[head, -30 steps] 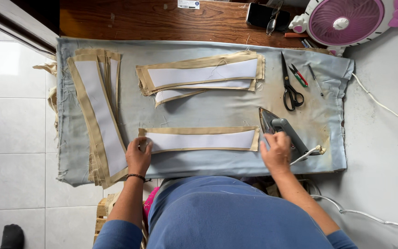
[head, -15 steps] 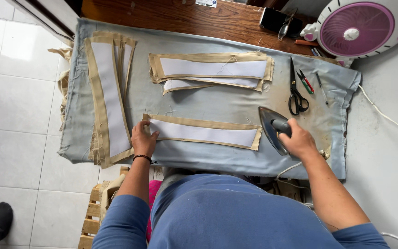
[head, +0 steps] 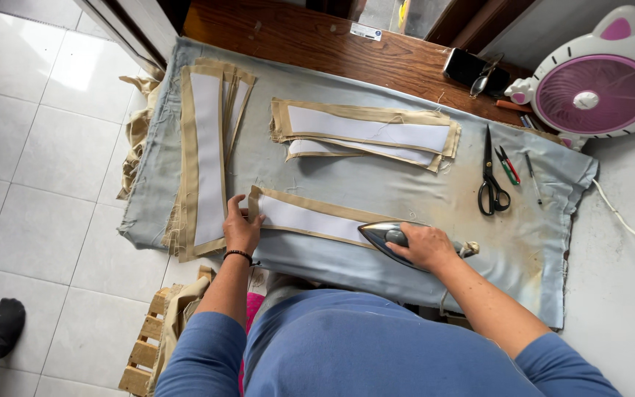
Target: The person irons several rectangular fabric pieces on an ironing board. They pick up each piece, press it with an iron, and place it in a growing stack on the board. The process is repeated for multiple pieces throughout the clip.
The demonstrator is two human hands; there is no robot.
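left hand [head: 242, 230] flat, right hand [head: 426, 246] gripping

Person: blue long-sleeved top, sleeves pushed up the forearms. Left hand [head: 242, 230]: dark beaded wristband, possibly a bracelet. Right hand [head: 426, 247]: bare.

Head view, straight down over ironing table [head: 406, 184]

My right hand [head: 426, 246] covers the iron's [head: 385, 237] handle, and the iron hides the near strip's [head: 304, 217] right end. My body blocks the counter's [head: 376, 73] front edge. The pink fan [head: 589, 84] is cut off at the right edge, and the small items by the scissors [head: 491, 180] are too small to tell.
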